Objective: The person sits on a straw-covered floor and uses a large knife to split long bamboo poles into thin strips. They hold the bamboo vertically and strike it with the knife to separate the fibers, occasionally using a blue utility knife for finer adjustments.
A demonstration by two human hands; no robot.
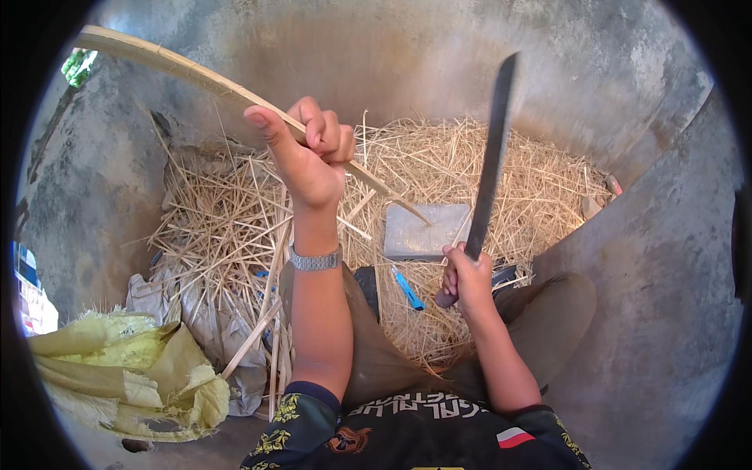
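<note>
My left hand [309, 153], raised with a metal watch on its wrist, has its fingers curled round a long pale bamboo strip [188, 72]. The strip slants from the upper left down to a grey block [427, 235], where its lower end appears to rest. My right hand [468, 276] grips the handle of a machete [493, 149]. Its long dark blade points up and slightly right, apart from the strip. A blue cutter knife [409, 290] lies on the shavings between my legs, just in front of the block.
Bamboo shavings [540, 180] cover the floor around the block, with longer slivers [227, 235] piled at left. A frayed yellow sack [133, 376] lies at the lower left. Concrete walls rise at the back [376, 63] and close on the right [658, 258].
</note>
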